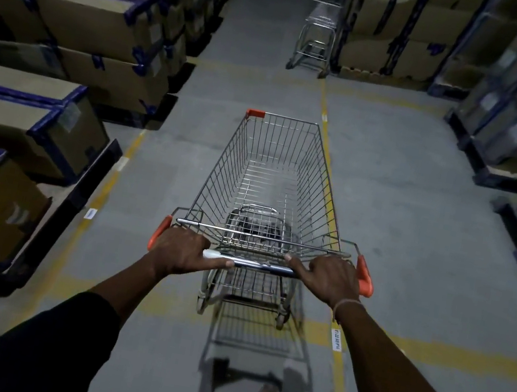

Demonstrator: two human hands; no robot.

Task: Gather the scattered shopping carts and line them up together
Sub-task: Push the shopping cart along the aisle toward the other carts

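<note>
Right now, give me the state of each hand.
Left hand: closed on the cart handle.
Right hand: closed on the same handle.

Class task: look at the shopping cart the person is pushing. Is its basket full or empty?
Empty. Through the wire basket of the cart only bare mesh and grey floor show; nothing lies inside.

Shiny wire-metal cart, orange plastic corners, matt concrete floor.

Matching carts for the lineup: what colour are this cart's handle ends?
Orange handle ends, clearest in the head view.
</note>
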